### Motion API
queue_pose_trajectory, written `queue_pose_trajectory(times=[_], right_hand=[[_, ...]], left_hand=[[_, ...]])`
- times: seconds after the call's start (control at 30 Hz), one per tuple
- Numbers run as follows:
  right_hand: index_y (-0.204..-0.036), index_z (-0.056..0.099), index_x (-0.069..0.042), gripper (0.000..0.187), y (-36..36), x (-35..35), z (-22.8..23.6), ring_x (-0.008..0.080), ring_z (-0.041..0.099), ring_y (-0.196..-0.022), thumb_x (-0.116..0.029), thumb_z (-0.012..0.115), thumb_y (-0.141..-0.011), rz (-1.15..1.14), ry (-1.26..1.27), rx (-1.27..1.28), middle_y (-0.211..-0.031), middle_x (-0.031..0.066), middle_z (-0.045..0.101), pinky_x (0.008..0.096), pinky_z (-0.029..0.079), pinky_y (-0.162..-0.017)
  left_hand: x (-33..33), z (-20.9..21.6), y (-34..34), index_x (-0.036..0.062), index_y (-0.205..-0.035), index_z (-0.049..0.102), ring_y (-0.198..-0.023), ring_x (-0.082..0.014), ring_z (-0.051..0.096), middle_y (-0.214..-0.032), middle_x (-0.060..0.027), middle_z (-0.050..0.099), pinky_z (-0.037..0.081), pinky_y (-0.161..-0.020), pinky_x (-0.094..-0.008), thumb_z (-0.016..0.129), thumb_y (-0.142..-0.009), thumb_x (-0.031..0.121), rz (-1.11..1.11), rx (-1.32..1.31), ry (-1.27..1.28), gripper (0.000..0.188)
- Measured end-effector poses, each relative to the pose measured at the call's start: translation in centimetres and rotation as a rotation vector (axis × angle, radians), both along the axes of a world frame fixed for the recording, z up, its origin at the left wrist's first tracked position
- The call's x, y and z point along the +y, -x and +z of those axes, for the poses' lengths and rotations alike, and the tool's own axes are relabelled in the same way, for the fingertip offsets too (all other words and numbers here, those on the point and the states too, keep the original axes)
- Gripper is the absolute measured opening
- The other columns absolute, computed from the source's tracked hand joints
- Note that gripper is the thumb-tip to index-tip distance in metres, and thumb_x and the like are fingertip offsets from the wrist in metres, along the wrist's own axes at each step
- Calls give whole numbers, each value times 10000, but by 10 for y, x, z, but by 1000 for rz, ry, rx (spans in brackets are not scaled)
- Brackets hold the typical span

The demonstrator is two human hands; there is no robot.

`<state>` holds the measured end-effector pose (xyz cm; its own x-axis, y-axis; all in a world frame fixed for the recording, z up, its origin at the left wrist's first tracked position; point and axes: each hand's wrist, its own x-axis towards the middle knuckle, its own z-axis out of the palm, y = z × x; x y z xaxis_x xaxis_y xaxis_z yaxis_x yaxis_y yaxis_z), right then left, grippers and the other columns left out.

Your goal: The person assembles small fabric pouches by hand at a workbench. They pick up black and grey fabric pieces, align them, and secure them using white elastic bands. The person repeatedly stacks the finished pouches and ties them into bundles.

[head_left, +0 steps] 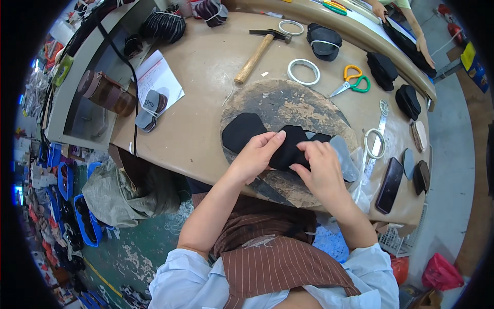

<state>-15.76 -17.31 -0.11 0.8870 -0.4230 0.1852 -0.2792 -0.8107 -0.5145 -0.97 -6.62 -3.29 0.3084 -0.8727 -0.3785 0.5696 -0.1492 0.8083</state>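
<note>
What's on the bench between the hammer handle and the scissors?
A white ring-shaped roll, plus a small pale scrap nearer the hammer handle than the scissors. Shows in the head view.

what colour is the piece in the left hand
The piece is black, clearest in the head view.

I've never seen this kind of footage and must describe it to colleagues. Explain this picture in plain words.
No machine is at work here, only bare human hands. A wide fisheye camera, worn on the head, looks down at them, so straight edges bend near the rim. The left hand and right hand hold a black piece in their fingers, over a worn round board. Another flat black piece lies to its left. Elsewhere on the brown tabletop lie a hammer, scissors and a dark smartphone.
</note>
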Motion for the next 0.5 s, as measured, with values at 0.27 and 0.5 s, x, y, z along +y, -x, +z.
queue_pose_trajectory(times=[0.27,0.5], right_hand=[[-953,642,-67,256,66,16,35,264,607,-877,-188,736,-748,620,-235,452,-856,68,640,385,453,-776],[-1217,567,15,399,78,-27,33,164,604,-1035,8,653,-827,-99,-732,-85,-1088,110,651,282,493,-832]], left_hand=[[2,-13,6,-25,-1048,626,-825,-61,582,-938,-29,667,489,-743,-222,732,-812,49,64,-522,-20,269],[12,4,15,-26,-940,674,-768,-58,601,-840,-25,687,494,-716,-221,733,-811,53,70,-367,77,162]])
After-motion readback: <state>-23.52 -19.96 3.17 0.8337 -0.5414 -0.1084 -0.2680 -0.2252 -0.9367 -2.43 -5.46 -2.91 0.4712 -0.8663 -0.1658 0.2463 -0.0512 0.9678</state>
